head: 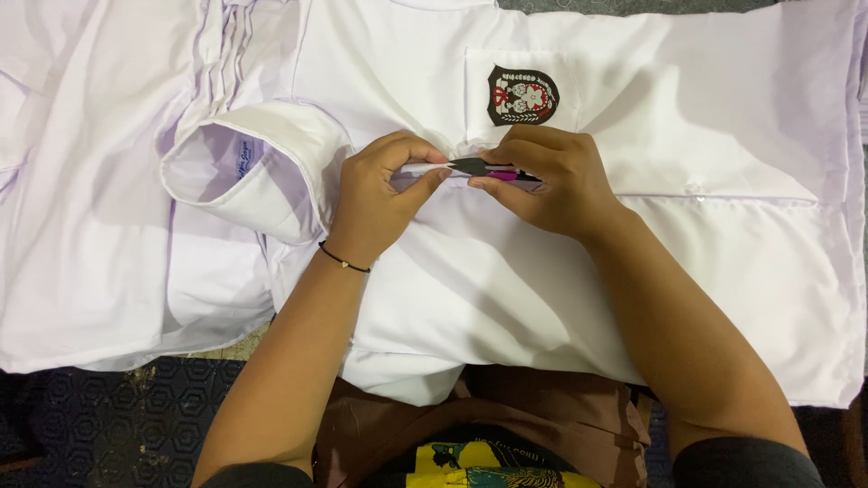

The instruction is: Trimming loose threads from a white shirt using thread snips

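Observation:
A white shirt (723,235) lies spread over my lap, chest pocket with a dark embroidered badge (522,95) facing up. My left hand (380,199) pinches a fold of the shirt's fabric just below the pocket. My right hand (553,181) holds small thread snips (488,168) with dark blades and a pink handle, tips pointing left toward my left fingers. The blades touch the pinched fabric. A thin black bracelet (344,260) circles my left wrist.
A second white shirt (90,226) lies at the left, its collar (244,163) standing up beside my left hand. A dark patterned mat (117,416) shows at the lower left. My brown clothing (542,407) fills the bottom middle.

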